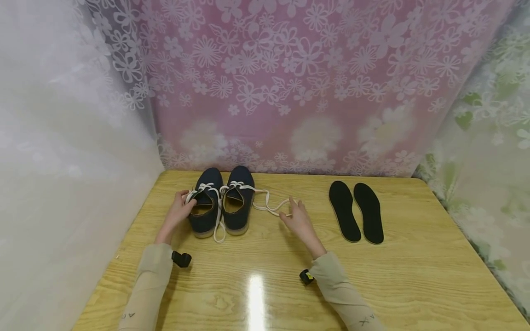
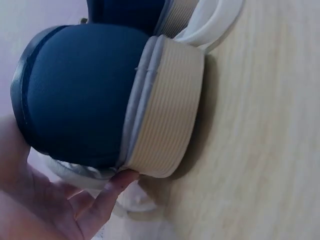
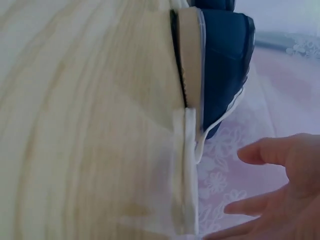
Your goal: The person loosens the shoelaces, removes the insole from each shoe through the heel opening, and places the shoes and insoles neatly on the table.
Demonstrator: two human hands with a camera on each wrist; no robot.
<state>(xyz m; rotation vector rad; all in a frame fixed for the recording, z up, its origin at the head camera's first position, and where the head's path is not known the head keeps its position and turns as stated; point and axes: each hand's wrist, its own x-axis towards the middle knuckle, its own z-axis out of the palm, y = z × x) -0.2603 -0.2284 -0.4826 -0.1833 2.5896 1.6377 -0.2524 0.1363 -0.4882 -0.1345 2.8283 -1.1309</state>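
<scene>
A pair of dark blue lace-up canvas shoes stands on the wooden table, toes toward the curtain. My left hand (image 1: pixel 181 208) is at the outer side of the left shoe (image 1: pixel 202 225), thumb by the opening and fingers along the side. The left wrist view shows that shoe's heel (image 2: pixel 80 95), with a fingertip at the sole's edge. A white lace (image 1: pixel 265 208) trails rightward from the right shoe (image 1: pixel 237 220). Over its looped end is my right hand (image 1: pixel 301 221), fingers spread. In the right wrist view nothing lies between those fingers, and the lace (image 3: pixel 190 170) lies on the table.
Two black insoles (image 1: pixel 345 211) lie side by side at the right. Another white lace loop (image 1: pixel 219 234) hangs down between the shoes onto the table (image 1: pixel 256 257). A pink floral curtain (image 1: pixel 265 92) stands behind the table's far edge.
</scene>
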